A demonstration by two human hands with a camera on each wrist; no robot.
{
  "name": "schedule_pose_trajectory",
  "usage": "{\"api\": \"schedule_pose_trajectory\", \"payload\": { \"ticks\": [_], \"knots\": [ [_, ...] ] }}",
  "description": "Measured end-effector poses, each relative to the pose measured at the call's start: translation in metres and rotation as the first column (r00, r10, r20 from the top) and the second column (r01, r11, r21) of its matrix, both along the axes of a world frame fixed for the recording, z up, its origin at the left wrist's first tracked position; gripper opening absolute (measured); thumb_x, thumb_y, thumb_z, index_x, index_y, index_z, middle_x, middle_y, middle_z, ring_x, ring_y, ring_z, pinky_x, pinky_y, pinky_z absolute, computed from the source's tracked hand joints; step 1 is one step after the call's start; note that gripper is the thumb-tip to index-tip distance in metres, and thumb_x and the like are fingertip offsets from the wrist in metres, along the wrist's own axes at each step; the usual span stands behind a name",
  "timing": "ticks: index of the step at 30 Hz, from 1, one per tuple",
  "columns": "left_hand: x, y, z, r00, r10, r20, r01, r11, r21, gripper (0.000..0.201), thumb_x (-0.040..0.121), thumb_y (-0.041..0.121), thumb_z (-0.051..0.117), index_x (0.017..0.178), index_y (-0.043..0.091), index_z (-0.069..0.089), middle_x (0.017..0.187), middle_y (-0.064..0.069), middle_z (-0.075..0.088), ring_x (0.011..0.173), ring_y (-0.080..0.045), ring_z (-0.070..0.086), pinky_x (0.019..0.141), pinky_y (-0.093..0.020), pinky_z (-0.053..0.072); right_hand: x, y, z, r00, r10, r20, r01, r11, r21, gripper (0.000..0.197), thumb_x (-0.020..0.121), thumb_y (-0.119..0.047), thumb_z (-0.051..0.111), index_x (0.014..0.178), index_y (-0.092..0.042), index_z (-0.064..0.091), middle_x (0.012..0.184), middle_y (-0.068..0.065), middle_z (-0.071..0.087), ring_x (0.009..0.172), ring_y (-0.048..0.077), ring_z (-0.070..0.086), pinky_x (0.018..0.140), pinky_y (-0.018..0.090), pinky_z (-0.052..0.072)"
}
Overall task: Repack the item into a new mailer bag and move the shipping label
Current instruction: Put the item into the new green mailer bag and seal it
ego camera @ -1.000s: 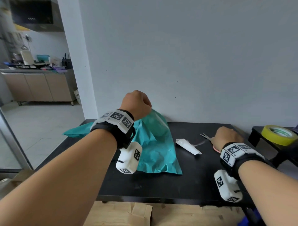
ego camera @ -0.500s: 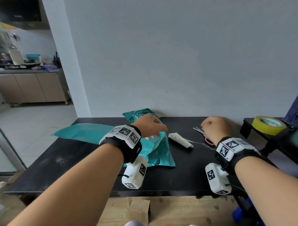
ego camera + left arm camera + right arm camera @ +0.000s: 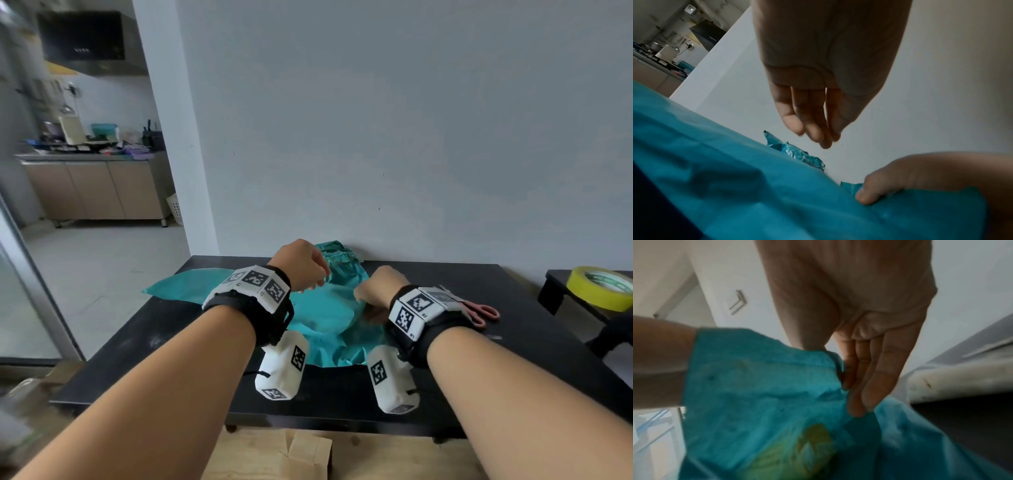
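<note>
A filled teal mailer bag (image 3: pixel 329 318) lies in the middle of the black table (image 3: pixel 144 346). My right hand (image 3: pixel 366 298) pinches its right edge between thumb and fingers (image 3: pixel 859 394). A yellow-green item (image 3: pixel 807 447) shows dimly through the bag (image 3: pixel 756 394). My left hand (image 3: pixel 318 281) hovers just above the bag with straight, relaxed fingers (image 3: pixel 813 128) and holds nothing. A flat, empty teal mailer (image 3: pixel 185 287) lies under the bag to the left. A crumpled teal bag (image 3: pixel 339 255) sits by the wall. No label is visible.
Pink-handled scissors (image 3: pixel 479 311) lie on the table right of my right wrist. A yellow tape roll (image 3: pixel 599 287) sits on a low black stand at far right. Cardboard (image 3: pixel 305 452) lies on the floor below the front edge. The wall stands right behind the table.
My right hand left the scissors, moved left and took hold of the bag's edge. My left hand let go of the bag, which now lies on the table, and opened above it.
</note>
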State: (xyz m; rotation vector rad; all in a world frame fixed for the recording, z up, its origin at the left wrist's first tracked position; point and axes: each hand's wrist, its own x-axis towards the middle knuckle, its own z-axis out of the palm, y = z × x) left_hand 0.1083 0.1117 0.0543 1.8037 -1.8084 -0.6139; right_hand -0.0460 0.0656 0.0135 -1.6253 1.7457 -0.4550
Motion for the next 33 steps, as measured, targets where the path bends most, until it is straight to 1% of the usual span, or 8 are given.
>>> {"api": "schedule_pose_trajectory", "payload": {
  "ticks": [4, 7, 10, 15, 17, 21, 26, 33],
  "knots": [
    [0.013, -0.008, 0.017, 0.998, 0.066, 0.012, -0.065, 0.997, -0.031, 0.024, 0.085, 0.002, 0.053, 0.073, 0.017, 0.069, 0.078, -0.004, 0.073, 0.069, -0.018, 0.065, 0.066, -0.029, 0.057, 0.009, -0.006, 0.040, 0.992, 0.085, 0.090, -0.071, 0.986, -0.152, 0.023, 0.065, -0.014, 0.061, 0.083, 0.001, 0.064, 0.084, 0.020, 0.070, 0.080, 0.035, 0.070, 0.077, 0.048, 0.059],
    [0.019, -0.017, 0.040, 0.994, 0.109, 0.007, -0.109, 0.991, -0.083, 0.029, 0.083, 0.000, 0.054, 0.071, 0.022, 0.068, 0.085, -0.004, 0.072, 0.077, -0.018, 0.064, 0.070, -0.027, 0.054, 0.016, 0.000, 0.081, 0.977, 0.194, 0.089, -0.170, 0.959, -0.227, 0.005, 0.074, 0.001, 0.060, 0.074, -0.002, 0.056, 0.075, 0.016, 0.059, 0.078, 0.033, 0.064, 0.073, 0.040, 0.057],
    [0.022, -0.023, 0.070, 0.988, 0.156, -0.015, -0.156, 0.974, -0.166, 0.036, 0.083, -0.001, 0.048, 0.071, 0.026, 0.067, 0.094, -0.004, 0.072, 0.086, -0.020, 0.065, 0.074, -0.027, 0.053, 0.019, 0.000, 0.120, 0.952, 0.257, 0.168, -0.197, 0.931, -0.308, 0.017, 0.077, 0.008, 0.055, 0.091, 0.001, 0.061, 0.096, 0.022, 0.064, 0.094, 0.037, 0.065, 0.084, 0.047, 0.057],
    [0.037, -0.029, 0.109, 0.977, 0.192, -0.093, -0.209, 0.950, -0.231, 0.032, 0.086, 0.000, 0.047, 0.086, 0.024, 0.068, 0.104, -0.005, 0.070, 0.097, -0.024, 0.064, 0.079, -0.029, 0.052, 0.027, -0.012, 0.179, 0.883, 0.407, 0.233, -0.291, 0.866, -0.408, 0.048, 0.081, 0.011, 0.053, 0.125, -0.008, 0.061, 0.107, 0.005, 0.061, 0.093, 0.022, 0.059, 0.074, 0.031, 0.053],
    [0.045, -0.031, 0.120, 0.973, 0.164, -0.162, -0.200, 0.951, -0.236, 0.027, 0.088, 0.001, 0.049, 0.089, 0.023, 0.066, 0.104, -0.008, 0.070, 0.095, -0.026, 0.066, 0.083, -0.037, 0.056, 0.030, -0.012, 0.201, 0.839, 0.450, 0.307, -0.295, 0.849, -0.439, 0.046, 0.081, 0.017, 0.046, 0.114, -0.008, 0.067, 0.102, 0.006, 0.065, 0.089, 0.024, 0.062, 0.081, 0.035, 0.055],
    [0.052, -0.027, 0.141, 0.955, 0.055, -0.292, -0.132, 0.959, -0.252, 0.039, 0.091, -0.006, 0.040, 0.119, 0.011, 0.060, 0.103, -0.018, 0.069, 0.087, -0.028, 0.063, 0.087, -0.048, 0.054, 0.036, -0.003, 0.237, 0.771, 0.533, 0.349, -0.333, 0.804, -0.492, 0.048, 0.080, 0.021, 0.037, 0.085, -0.014, 0.070, 0.079, 0.006, 0.067, 0.068, 0.020, 0.063, 0.068, 0.029, 0.056],
    [0.059, -0.020, 0.161, 0.915, -0.003, -0.404, -0.112, 0.959, -0.260, 0.045, 0.095, 0.001, 0.035, 0.132, 0.020, 0.051, 0.119, -0.006, 0.066, 0.101, -0.017, 0.061, 0.071, -0.026, 0.049, 0.041, 0.000, 0.259, 0.761, 0.591, 0.266, -0.364, 0.729, -0.579, 0.047, 0.078, 0.022, 0.037, 0.074, -0.012, 0.068, 0.070, 0.004, 0.066, 0.065, 0.018, 0.062, 0.064, 0.025, 0.055],
    [0.062, -0.016, 0.173, 0.834, -0.151, -0.531, 0.013, 0.967, -0.255, 0.042, 0.097, 0.007, 0.041, 0.135, 0.024, 0.051, 0.125, -0.002, 0.064, 0.119, -0.021, 0.057, 0.103, -0.042, 0.043, 0.042, 0.003, 0.275, 0.763, 0.616, 0.196, -0.390, 0.681, -0.619, 0.043, 0.075, 0.023, 0.037, 0.066, -0.009, 0.064, 0.059, 0.003, 0.062, 0.055, 0.014, 0.057, 0.052, 0.020, 0.049]
  ]
}}
